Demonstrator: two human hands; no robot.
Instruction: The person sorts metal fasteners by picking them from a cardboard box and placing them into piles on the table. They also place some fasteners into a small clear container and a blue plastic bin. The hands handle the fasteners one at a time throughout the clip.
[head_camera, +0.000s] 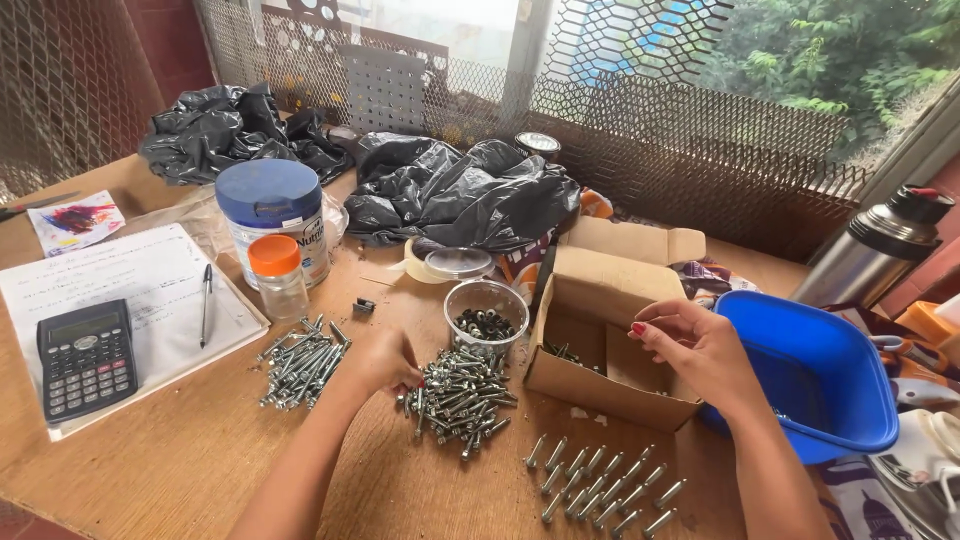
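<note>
Steel bolt pile (460, 398) lies centre frame; left hand (385, 362) pinches into its left edge, fingers closed on bolts; right hand (690, 345) hovers half-curled, empty, over cardboard box (600, 330), centre-right.
</note>
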